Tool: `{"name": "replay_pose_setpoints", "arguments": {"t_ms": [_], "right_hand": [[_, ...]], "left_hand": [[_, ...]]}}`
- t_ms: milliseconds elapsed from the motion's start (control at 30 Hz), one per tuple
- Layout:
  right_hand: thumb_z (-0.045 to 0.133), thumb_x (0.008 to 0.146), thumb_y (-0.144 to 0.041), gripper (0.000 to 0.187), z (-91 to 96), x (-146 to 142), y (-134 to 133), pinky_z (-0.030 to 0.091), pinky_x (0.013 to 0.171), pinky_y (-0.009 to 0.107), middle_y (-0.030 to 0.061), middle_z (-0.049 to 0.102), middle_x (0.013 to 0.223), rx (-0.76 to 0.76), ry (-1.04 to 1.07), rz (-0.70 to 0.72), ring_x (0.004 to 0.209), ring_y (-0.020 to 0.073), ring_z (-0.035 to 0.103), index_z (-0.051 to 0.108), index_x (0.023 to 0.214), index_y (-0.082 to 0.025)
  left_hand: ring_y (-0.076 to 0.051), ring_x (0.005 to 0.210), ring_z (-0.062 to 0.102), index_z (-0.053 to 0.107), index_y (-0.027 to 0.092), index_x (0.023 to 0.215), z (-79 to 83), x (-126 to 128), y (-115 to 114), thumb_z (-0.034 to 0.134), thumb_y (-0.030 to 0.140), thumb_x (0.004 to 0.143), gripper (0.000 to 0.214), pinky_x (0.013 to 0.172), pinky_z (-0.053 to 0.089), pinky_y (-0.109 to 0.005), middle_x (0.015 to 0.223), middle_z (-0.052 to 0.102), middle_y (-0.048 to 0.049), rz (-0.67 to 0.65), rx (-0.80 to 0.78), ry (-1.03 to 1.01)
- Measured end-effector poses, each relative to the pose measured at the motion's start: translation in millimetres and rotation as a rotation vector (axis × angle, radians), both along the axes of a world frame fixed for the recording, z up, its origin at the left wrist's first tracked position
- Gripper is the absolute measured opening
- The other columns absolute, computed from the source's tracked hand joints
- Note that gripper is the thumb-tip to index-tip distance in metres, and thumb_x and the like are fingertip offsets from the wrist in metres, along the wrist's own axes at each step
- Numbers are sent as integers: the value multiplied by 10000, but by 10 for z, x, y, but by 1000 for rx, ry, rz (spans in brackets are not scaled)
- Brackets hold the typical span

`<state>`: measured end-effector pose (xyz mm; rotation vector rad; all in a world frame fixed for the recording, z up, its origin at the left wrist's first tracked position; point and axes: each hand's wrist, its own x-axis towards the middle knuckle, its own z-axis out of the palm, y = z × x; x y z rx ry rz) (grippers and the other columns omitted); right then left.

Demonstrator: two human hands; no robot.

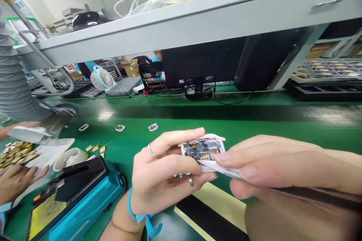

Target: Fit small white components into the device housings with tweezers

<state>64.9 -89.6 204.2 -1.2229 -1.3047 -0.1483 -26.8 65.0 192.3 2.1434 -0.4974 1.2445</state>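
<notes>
My left hand (166, 165) is closed around the edges of a small white watch-like case (223, 144), holding it tilted above the bench. Inside the case a circuit board (202, 147) with tiny parts and a metal plate faces up. My right hand (268, 162) pinches slim tweezers (226, 170), pale towards the tip and dark further back. Their tip reaches the near edge of the case, beside my left fingers; whether it grips anything there, I cannot tell. Around my left wrist runs a blue wrist strap (131, 205).
A teal-and-black machine (82, 203) with a yellow pad stands at left, near a white bowl (70, 158). Another person's hand (19, 180) is beside piled yellow battery cells (17, 152). Several small cases lie farther back. A black-and-yellow mat (206, 218) lies below; a shelf (169, 22) crosses above a monitor (203, 62).
</notes>
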Motion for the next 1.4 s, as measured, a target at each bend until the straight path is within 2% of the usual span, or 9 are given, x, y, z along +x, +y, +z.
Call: {"name": "replay_pose_setpoints", "arguments": {"t_ms": [133,333,533,733,1033,1400], "right_hand": [[633,738,-331,169,90,-13,5,553,639,306,45,669,834,23,23,49,748,210,635,657,847,-204],[653,691,-424,212,155,-131,53,540,578,285,40,663,700,60,133,84,678,200,627,666,762,-224],[628,682,-500,298,151,-145,36,528,565,300,63,665,773,69,158,100,651,195,610,667,752,-213],[585,698,-544,336,222,-163,-21,542,622,303,50,665,787,-77,88,46,698,199,614,671,757,-225],[570,715,-539,325,260,-190,-39,542,655,268,49,669,785,-136,74,0,703,184,626,671,756,-232],[595,700,-522,306,188,-133,7,535,572,295,35,669,768,-20,89,83,674,195,612,662,733,-226]], "left_hand": [[-198,855,622,567,106,680,7,-1,32,678,151,674,120,689,556,-266,1053,581,-116,-73,-35,-5],[-202,855,625,575,111,710,-13,-23,76,698,178,656,150,710,555,-286,1054,598,-109,-127,-110,47],[-182,851,630,580,114,751,6,-14,63,730,193,615,217,697,553,-240,1000,634,-100,-147,-121,35],[-175,845,632,586,119,738,3,-11,68,746,200,587,234,702,546,-232,971,648,-90,-121,-143,50],[-177,858,629,591,119,748,-10,-5,70,737,165,594,217,707,544,-239,969,648,-90,-107,-155,68],[-176,912,613,590,114,829,-20,-10,56,728,171,612,263,756,537,-238,1003,637,-99,-107,-134,42]]}}
